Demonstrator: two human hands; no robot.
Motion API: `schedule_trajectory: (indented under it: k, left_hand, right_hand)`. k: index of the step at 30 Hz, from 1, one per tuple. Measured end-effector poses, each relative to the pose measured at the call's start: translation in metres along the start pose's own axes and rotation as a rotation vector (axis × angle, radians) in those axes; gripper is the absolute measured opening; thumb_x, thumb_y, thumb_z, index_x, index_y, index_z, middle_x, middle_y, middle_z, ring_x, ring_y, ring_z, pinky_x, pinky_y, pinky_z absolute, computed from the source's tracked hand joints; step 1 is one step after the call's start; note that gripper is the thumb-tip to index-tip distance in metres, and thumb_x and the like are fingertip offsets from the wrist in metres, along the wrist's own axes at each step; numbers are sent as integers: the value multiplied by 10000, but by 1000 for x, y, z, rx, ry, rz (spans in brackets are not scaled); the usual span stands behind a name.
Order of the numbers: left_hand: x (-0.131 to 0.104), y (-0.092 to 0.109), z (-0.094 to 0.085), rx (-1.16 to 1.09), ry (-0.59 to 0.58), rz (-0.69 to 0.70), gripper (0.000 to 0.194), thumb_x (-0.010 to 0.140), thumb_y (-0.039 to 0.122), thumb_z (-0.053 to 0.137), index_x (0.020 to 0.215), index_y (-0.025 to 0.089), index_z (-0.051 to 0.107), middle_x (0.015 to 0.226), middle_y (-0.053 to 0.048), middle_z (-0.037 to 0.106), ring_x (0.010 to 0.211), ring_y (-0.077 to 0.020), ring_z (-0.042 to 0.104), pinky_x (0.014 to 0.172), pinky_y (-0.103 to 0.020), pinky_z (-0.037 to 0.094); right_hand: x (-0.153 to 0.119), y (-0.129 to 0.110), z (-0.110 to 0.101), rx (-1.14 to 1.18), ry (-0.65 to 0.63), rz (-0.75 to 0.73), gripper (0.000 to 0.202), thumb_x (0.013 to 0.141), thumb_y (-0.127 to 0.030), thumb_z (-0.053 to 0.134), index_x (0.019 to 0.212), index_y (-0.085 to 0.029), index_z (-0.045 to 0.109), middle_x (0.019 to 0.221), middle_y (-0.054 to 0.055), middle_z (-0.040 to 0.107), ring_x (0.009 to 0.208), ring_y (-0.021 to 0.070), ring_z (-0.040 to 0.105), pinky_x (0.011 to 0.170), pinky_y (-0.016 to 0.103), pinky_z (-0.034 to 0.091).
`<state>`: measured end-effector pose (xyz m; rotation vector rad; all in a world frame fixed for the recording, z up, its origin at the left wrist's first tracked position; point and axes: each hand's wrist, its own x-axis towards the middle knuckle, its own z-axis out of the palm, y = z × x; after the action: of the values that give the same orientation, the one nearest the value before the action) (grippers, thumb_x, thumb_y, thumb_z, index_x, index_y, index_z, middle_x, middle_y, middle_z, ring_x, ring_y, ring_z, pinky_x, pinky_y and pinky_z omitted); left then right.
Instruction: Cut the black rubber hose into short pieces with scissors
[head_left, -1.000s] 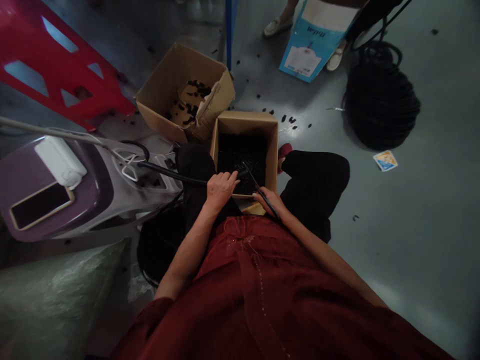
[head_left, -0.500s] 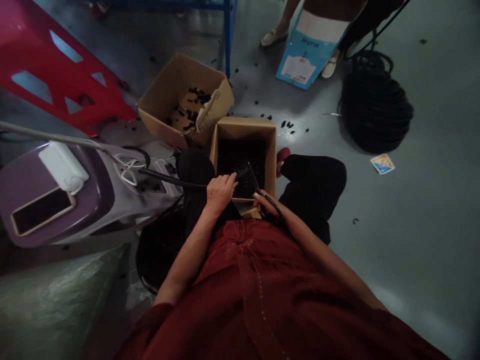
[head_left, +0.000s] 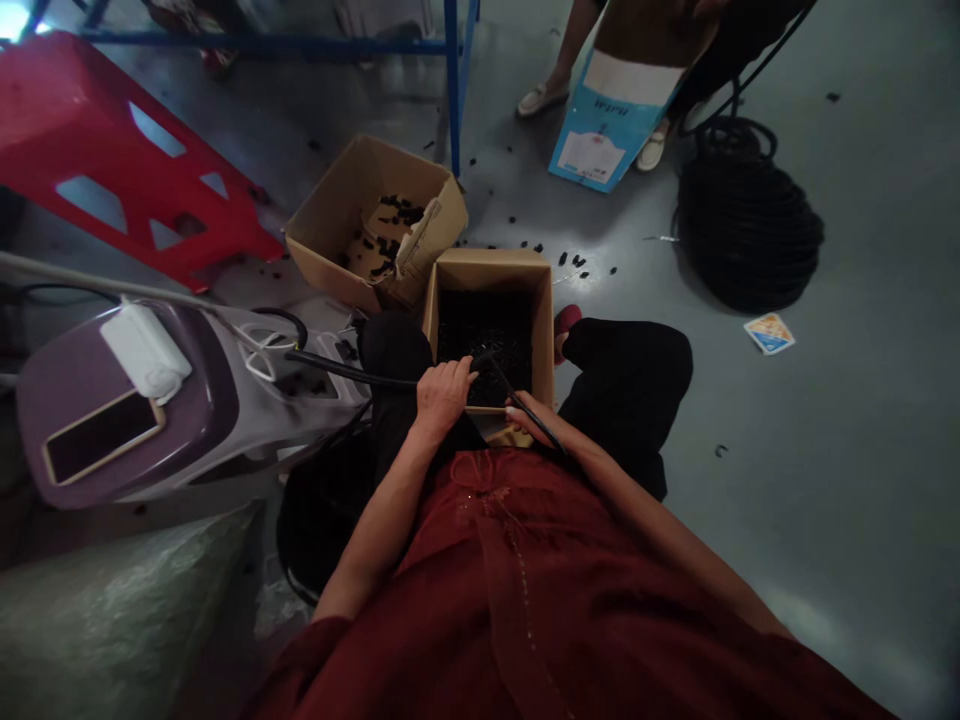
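My left hand [head_left: 442, 395] is closed around a long black rubber strip or hose [head_left: 352, 372], whose short free end pokes out past the fingers. In my right hand [head_left: 525, 412] is a pair of scissors [head_left: 547, 430] with dark handles, the blades pointing up and left to the strip's end. Whether the blades touch the strip is too dark to tell. Both hands are over the near side of an open cardboard box [head_left: 544, 330], which holds a heap of small black pieces [head_left: 480, 320].
A second cardboard box [head_left: 315, 245] with scattered black bits stands behind, beside a red stool [head_left: 180, 190]. On the left, a purple-grey seat [head_left: 202, 370] bears a phone [head_left: 105, 437]. A black coil [head_left: 750, 225] lies right, near another person's shoe [head_left: 540, 98] and a blue carton [head_left: 589, 150].
The whole view has shifted slightly down. My right hand has turned the scissors, so they appear narrower and their handle loops show less. My left hand keeps its hold on the strip.
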<state>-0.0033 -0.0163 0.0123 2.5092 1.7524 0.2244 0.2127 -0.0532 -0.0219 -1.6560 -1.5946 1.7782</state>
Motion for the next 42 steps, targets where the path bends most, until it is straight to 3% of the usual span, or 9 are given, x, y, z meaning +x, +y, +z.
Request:
schedule_trajectory:
  k: [11, 23, 34, 42]
  left_hand:
    - [0, 2, 1, 13, -6, 15, 445, 975, 401, 239, 1204, 168, 542, 858, -84, 627, 811, -208, 567, 694, -351, 329]
    - [1, 4, -4, 23, -46, 31, 442, 975, 395, 233, 1198, 165, 538, 883, -94, 629, 832, -208, 569, 707, -350, 334]
    - [0, 5, -4, 8, -56, 35, 443, 976, 384, 242, 1247, 162, 513, 887, -101, 623, 837, -216, 567, 704, -353, 328]
    - [1, 5, -4, 35, -72, 35, 451, 973, 397, 238, 1240, 163, 515, 896, -101, 626, 851, -220, 565, 715, -358, 330]
  right_hand:
    - [3, -23, 3, -94, 23, -1, 342, 885, -436, 476, 1145, -213, 470, 958, 46, 626, 775, 165, 616, 688, 291, 493]
    - [-3, -35, 4, -126, 109, -37, 336, 859, -466, 481, 1076, -213, 522, 889, 38, 630, 766, 179, 579, 709, 297, 442]
    - [-8, -33, 5, -186, 179, -54, 339, 845, -532, 460, 935, -217, 547, 745, 8, 588, 724, 177, 544, 655, 264, 395]
    - [-8, -28, 8, -245, 206, -74, 279, 847, -484, 472, 901, -223, 554, 700, 6, 574, 675, 180, 556, 616, 255, 369]
